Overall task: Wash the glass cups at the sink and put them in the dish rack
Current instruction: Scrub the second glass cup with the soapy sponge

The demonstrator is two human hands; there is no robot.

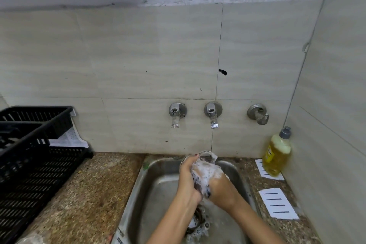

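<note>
A clear glass cup [208, 156] is held over the steel sink [150, 174], its rim pointing away from me under the middle tap [213, 114]. My left hand [188, 178] grips the cup from the left side. My right hand [217, 186] grips a foamy dark scrubber [204, 182] pressed against the cup's side. White suds cover the cup's body and both hands. A thin stream of water falls from the middle tap toward the cup. The black plastic dish rack [35, 160] stands on the counter at the left.
A bottle of yellow dish soap [277, 154] stands on the counter right of the sink, by the corner wall. Two white cards with black lines [278, 203] lie near it. Another tap [176, 114] and a valve [258, 114] sit on the tiled wall. Speckled stone counter [89, 194] separates rack and sink.
</note>
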